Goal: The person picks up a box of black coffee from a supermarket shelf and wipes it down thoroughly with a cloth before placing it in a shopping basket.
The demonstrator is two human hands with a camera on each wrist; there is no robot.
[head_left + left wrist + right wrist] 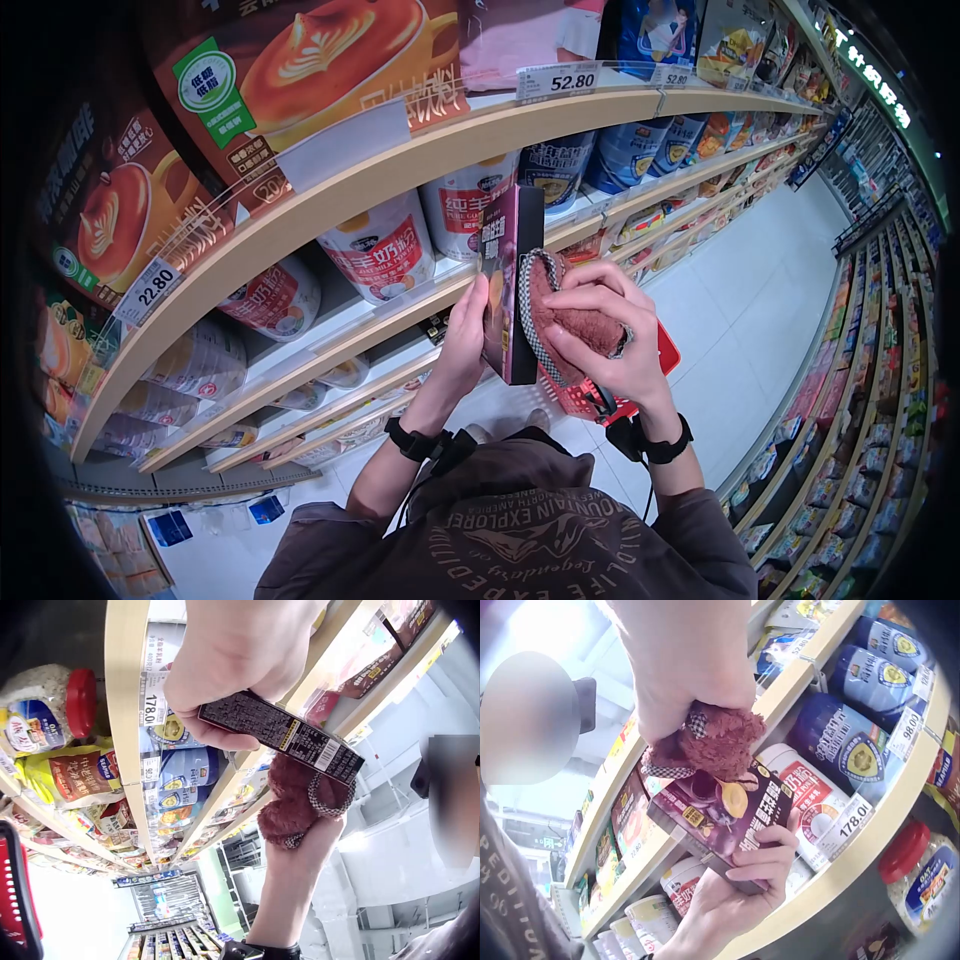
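Observation:
My left hand (462, 340) grips a flat dark purple box (727, 814) by its lower side and holds it upright in front of the shelf. The box's narrow black side with a barcode (274, 731) shows in the left wrist view. A fluffy reddish-brown cloth (580, 325) with black-and-white checked trim is bunched in my right hand (625, 345), fingers curled over it. The cloth lies against the broad face of the box in the right wrist view, covering part of its print.
Shelves with red-and-white milk powder cans (380, 250), blue cans (847, 742) and large brown drink boxes (300, 70) curve along the left. A red basket (580, 400) is below my right hand. A tiled aisle floor (755, 290) runs between this shelf and the packed racks at right.

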